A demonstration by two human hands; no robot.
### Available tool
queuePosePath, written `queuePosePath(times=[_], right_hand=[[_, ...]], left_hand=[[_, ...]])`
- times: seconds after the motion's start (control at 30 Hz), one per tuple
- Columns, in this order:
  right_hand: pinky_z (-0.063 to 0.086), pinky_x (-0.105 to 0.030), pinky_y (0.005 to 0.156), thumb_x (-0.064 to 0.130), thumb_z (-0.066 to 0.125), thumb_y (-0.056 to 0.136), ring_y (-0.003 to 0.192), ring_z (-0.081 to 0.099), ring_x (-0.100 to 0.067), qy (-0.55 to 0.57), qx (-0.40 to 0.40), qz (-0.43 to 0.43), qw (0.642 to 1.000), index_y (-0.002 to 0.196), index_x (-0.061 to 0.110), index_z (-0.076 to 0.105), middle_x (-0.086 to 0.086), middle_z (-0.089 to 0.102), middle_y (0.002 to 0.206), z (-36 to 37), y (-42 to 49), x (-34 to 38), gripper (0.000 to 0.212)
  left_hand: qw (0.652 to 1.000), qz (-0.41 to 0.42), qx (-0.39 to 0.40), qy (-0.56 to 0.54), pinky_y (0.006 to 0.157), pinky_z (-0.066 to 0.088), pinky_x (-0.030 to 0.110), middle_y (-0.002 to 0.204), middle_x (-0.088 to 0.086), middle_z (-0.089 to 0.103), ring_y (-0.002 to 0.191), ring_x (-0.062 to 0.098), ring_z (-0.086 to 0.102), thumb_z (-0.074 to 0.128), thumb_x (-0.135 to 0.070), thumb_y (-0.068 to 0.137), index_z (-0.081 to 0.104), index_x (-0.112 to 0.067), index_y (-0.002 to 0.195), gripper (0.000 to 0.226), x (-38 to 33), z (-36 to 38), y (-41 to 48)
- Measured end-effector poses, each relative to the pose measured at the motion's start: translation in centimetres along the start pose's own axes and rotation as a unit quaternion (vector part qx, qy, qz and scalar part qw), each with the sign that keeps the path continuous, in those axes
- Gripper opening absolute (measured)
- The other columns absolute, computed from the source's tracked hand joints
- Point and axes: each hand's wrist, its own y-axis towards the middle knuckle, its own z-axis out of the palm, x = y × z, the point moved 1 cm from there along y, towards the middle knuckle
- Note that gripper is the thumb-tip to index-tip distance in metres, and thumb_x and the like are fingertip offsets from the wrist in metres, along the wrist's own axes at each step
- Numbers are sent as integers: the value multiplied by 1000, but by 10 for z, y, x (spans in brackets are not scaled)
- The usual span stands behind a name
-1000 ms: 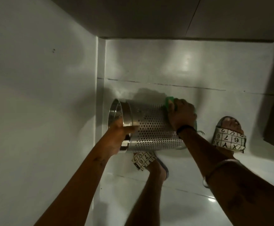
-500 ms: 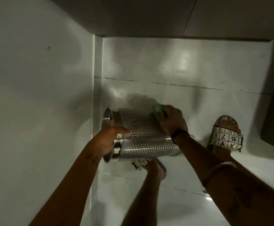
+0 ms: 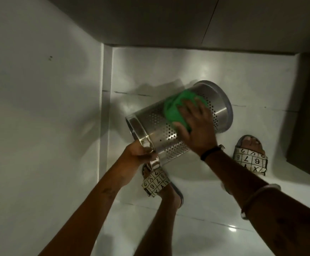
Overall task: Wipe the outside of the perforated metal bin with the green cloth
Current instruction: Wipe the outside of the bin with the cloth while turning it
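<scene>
The perforated metal bin [image 3: 159, 130] is held on its side in the air above the floor, its open rim toward me at lower left and its closed base pointing up and right. My left hand [image 3: 138, 156] grips the rim at the bin's lower left edge. My right hand [image 3: 194, 126] lies flat on the bin's upper side, fingers spread, pressing the green cloth [image 3: 176, 108] against the perforated wall. Part of the cloth is hidden under my palm.
A white wall [image 3: 39, 108] runs close along the left, with a skirting strip at the corner. My two feet in patterned sandals [image 3: 156, 182] [image 3: 250, 159] stand on the glossy white tiled floor [image 3: 206, 218]. A dark panel [image 3: 309, 117] stands at the right.
The bin has swung round so that its base now points up and right. My right hand has opened flat on the cloth and more of the cloth shows. My left hand has shifted to the rim's lower edge.
</scene>
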Motion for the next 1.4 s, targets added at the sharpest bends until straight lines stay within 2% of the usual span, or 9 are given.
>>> queuePosePath(times=[0.2,0.33,0.43,0.57,0.67,0.93,1.2,1.3,1.4], right_hand=[[27,-64,114,54,41,96,147,28,-43,-15,-26,126,992,142,21,48,-10,45,155,-4,46,7,57],[33,-60,113,53,53,91,144,34,-37,25,23,-85,996,144,26,45,-6,46,154,5,40,69,60],[23,-54,119,59,45,95,149,27,-32,-30,64,-209,975,150,29,36,-1,38,160,9,4,55,63],[24,-51,122,57,27,98,149,29,-35,-16,15,50,999,151,17,36,-12,36,161,-3,-31,-36,67],[35,-53,110,52,32,100,138,40,-40,11,17,262,965,140,16,48,-15,48,150,-13,-14,-64,56],[30,-51,119,52,36,98,147,33,-30,98,91,-62,989,149,22,36,-6,41,158,12,-19,57,59],[39,-53,110,56,35,98,141,38,-38,25,74,263,962,141,19,49,-11,48,151,9,-57,-40,59],[46,-40,96,61,41,97,117,59,-31,133,74,219,964,122,19,61,-7,66,123,13,-16,7,53],[45,-44,105,55,44,96,122,55,-24,244,86,70,963,129,26,57,-2,63,130,22,6,67,45]], left_hand=[[989,29,-145,-10,80,61,39,106,-5,76,98,16,73,78,-35,71,64,-36,110,41,-7,20,15],[986,38,-124,108,67,59,23,89,-5,74,84,9,73,71,-20,83,62,-45,85,26,-2,34,12],[991,37,-126,6,66,58,34,92,10,74,83,27,73,76,-23,69,71,-30,83,17,-7,36,4],[994,14,-108,-15,76,56,43,102,0,76,101,28,70,68,-11,82,70,-32,101,28,-11,30,6],[997,14,-63,48,75,55,31,100,-9,75,99,12,70,67,-14,84,68,-41,96,30,-7,37,5],[999,17,15,-45,74,58,33,106,-1,75,100,22,71,72,1,66,67,-27,111,53,-24,18,8],[989,-134,-59,-26,97,46,55,119,6,68,116,33,59,74,-19,81,62,-24,122,42,-3,25,6],[988,-146,-48,36,98,46,62,118,13,68,112,35,62,75,-20,77,63,-23,118,42,0,36,9],[989,-120,-36,76,88,56,49,105,14,73,102,32,69,74,-24,69,68,-18,108,41,1,37,5]])
